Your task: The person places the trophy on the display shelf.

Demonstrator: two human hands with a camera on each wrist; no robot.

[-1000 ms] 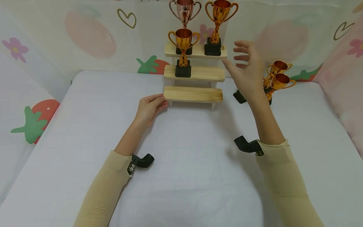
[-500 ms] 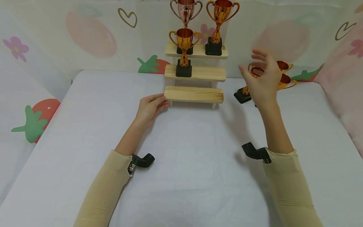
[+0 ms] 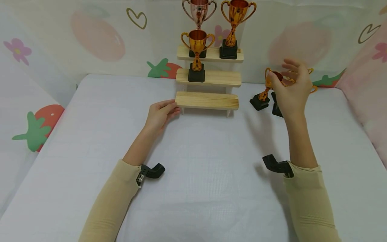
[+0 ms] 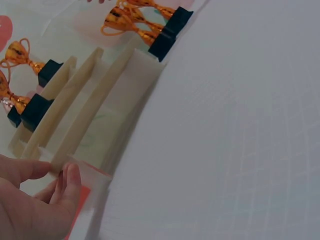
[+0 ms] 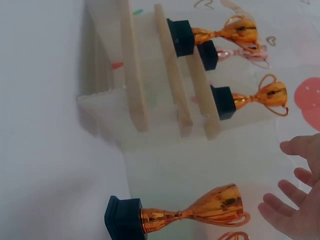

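Observation:
A three-step wooden shelf (image 3: 208,100) stands at the back of the table. My left hand (image 3: 158,117) pinches the left end of its lowest step between thumb and fingers, as the left wrist view also shows. A gold trophy (image 3: 197,42) stands on the middle step. On the top step are a rose-coloured trophy (image 3: 199,11) and another gold trophy (image 3: 237,15). Several more gold trophies stand right of the shelf, one of them (image 5: 212,207) plain in the right wrist view. My right hand (image 3: 293,90), fingers spread and holding nothing, hovers beside that group and partly hides it.
A white cloth covers the table (image 3: 205,174). Behind it hangs a curtain (image 3: 115,43) printed with strawberries, flowers and hearts. Black wrist cameras stick out from both sleeves.
My right hand has moved right and slightly down, away from the shelf to the trophies beside it. My left hand stays at the shelf's end.

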